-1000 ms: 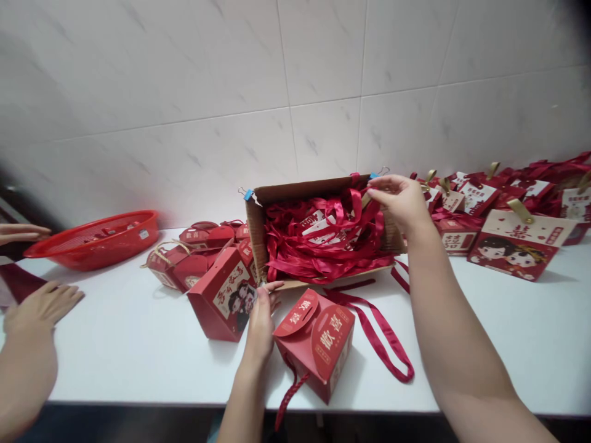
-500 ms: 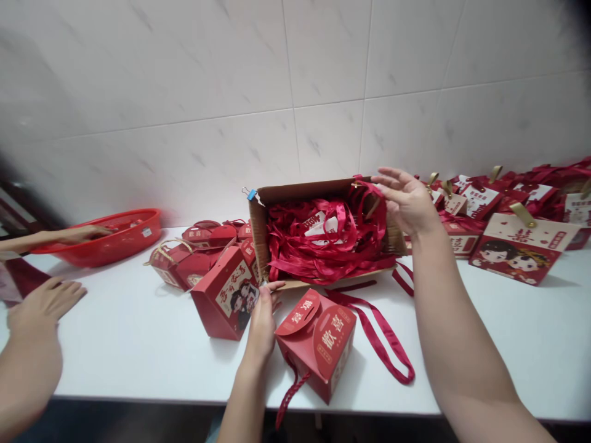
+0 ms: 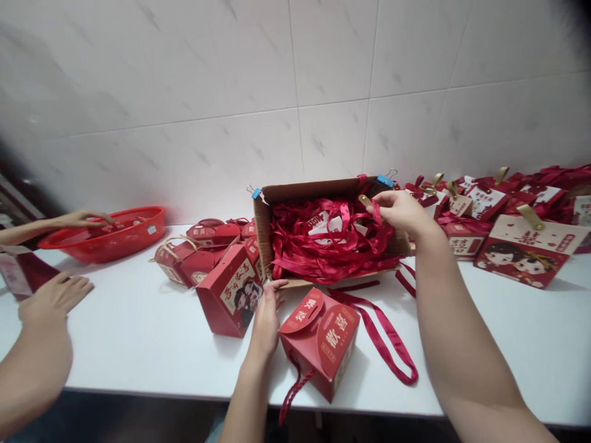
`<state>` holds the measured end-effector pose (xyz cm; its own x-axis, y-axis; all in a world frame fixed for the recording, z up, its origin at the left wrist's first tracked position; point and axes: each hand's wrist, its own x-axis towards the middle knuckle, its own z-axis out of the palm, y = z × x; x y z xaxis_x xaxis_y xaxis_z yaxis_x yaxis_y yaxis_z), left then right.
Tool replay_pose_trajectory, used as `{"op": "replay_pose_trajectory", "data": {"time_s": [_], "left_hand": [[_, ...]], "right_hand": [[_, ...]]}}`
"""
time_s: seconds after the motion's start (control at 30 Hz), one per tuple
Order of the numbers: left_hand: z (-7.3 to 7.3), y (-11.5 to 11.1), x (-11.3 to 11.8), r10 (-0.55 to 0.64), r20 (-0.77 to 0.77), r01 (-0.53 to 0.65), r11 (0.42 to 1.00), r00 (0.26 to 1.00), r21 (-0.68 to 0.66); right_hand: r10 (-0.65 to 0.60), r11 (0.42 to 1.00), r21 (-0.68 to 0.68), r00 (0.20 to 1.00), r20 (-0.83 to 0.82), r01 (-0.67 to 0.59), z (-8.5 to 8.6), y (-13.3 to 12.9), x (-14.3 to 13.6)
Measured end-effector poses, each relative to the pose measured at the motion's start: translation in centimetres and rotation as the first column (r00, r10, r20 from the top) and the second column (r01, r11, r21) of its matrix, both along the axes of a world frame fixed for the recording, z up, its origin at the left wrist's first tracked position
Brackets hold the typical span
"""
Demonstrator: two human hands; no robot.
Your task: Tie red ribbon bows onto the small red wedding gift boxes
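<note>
An open cardboard box (image 3: 262,240) lies tilted toward me, filled with a tangle of red satin ribbons (image 3: 318,264) and some white-and-red cards. My left hand (image 3: 268,314) grips its near left corner, thumb and fingers closed on the edge. At the right end of the box my right hand (image 3: 399,212) pinches a red ribbon between thumb and fingers. A gold strap (image 3: 365,201) shows just beside those fingertips. A red gift box (image 3: 318,344) with a twisted cord handle stands in front, close to my left hand. Right of it, a loose red ribbon (image 3: 388,344) lies looped on the table.
Blue binder clips (image 3: 385,181) sit on the carton's back corners. Several red gift boxes (image 3: 231,289) stand left, and several more with gold straps (image 3: 526,252) right. A co-worker's hands (image 3: 58,298) are far left, one over a red plastic basin (image 3: 106,243).
My right hand has moved from the carton's back right corner down and inward, its spread fingers now pinching a ribbon. The right binder clip has come into view. My left hand keeps its hold.
</note>
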<state>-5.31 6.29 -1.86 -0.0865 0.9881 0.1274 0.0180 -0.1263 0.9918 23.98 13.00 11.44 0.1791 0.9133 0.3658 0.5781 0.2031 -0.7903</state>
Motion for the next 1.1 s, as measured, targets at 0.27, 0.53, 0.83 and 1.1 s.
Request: {"op": "replay_pose_trajectory", "data": {"time_s": [0.27, 0.53, 0.83, 1.1], "left_hand": [[-0.4, 0.1, -0.1, 0.001, -0.016, -0.001, 1.0, 1.0, 0.003], [-0.5, 0.1, -0.2, -0.001, -0.046, 0.001, 1.0, 0.999, 0.008], [-0.9, 0.2, -0.4, -0.001, -0.071, 0.002, 1.0, 0.997, 0.023], [-0.8, 0.2, -0.3, -0.006, -0.056, 0.009, 0.999, 0.998, 0.045]], "right_hand": [[0.221, 0.963, 0.171, 0.974, -0.052, -0.209, 0.1, -0.5, -0.7], [0.123, 0.992, 0.021, 0.991, 0.045, -0.124, 1.0, -2.0, -1.6], [0.072, 0.994, 0.066, 0.982, 0.177, -0.085, 0.7, -1.0, -1.2], [-0.063, 0.992, -0.09, 0.977, 0.202, 0.083, 0.0, -0.1, 0.1]]}}
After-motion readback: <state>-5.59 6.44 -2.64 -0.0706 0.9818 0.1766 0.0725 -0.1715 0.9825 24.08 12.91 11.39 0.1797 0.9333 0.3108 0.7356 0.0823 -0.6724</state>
